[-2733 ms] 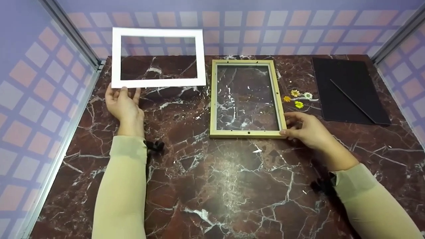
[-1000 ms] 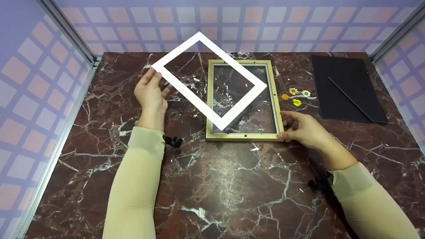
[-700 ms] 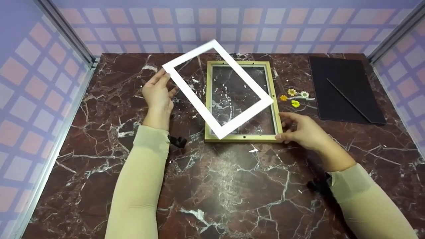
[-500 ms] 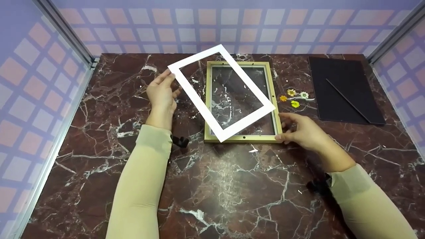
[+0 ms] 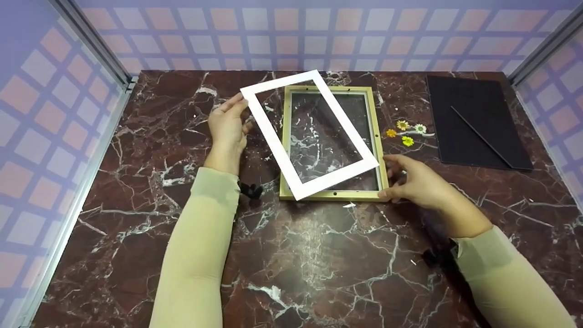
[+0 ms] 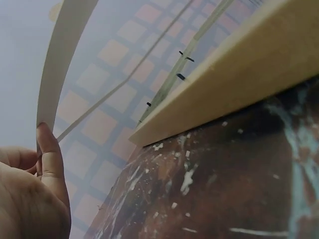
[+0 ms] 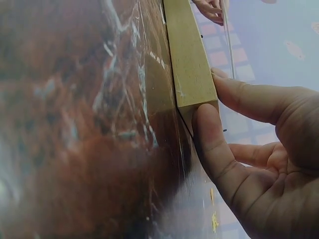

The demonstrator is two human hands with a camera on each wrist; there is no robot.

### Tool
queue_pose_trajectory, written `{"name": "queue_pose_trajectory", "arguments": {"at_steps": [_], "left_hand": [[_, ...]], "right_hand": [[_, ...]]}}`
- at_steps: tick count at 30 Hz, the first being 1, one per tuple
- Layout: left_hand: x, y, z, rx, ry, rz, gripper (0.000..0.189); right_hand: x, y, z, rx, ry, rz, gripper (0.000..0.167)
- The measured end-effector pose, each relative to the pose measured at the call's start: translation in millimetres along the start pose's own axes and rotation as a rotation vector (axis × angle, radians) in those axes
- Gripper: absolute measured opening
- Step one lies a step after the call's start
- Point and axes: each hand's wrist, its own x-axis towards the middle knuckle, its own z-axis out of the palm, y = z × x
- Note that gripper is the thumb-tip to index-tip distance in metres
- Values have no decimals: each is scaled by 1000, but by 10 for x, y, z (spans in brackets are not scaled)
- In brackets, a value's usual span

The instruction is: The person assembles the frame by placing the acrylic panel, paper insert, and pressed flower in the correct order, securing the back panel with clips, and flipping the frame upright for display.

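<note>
A white picture mat point(image 5: 337, 176) with a rectangular opening is pinched at its far left corner by my left hand point(image 5: 227, 123). It is tilted above the gold picture frame point(image 5: 286, 136), overlapping much of it in the head view. In the left wrist view the mat point(image 6: 56, 64) stands clear above the frame's side point(image 6: 224, 79). The frame lies on the marble table with small dark tabs along its inner edge and a clear pane inside. My right hand point(image 5: 416, 182) grips its near right corner, thumb and finger on two sides of the wood point(image 7: 192, 64).
Several small flowers point(image 5: 405, 132), yellow, orange and white, lie right of the frame. Further right is a black board point(image 5: 473, 123) with a thin dark stick point(image 5: 483, 137) across it. Tiled-pattern walls point(image 5: 319, 41) stand behind and at both sides.
My left hand has carried the mat rightward and nearer, from the far left to over the frame, turning it closer to the frame's direction. The right hand has stayed at the frame's corner.
</note>
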Motion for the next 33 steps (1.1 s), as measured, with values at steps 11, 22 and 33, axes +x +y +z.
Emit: {"name": "queue_pose_trajectory", "arguments": {"at_steps": [11,22,33], "left_hand": [[127,-88,195,135,-84,-74,26],[280,-199,402,259,-157,-110,28],[345,-321,447,363,-220,-121,33]], "right_hand": [[4,-8,41,-16,-8,1,105],[-25,-28,13,-43,1,-9,102],[-14,-6,-19,-55,2,-3,104]]}}
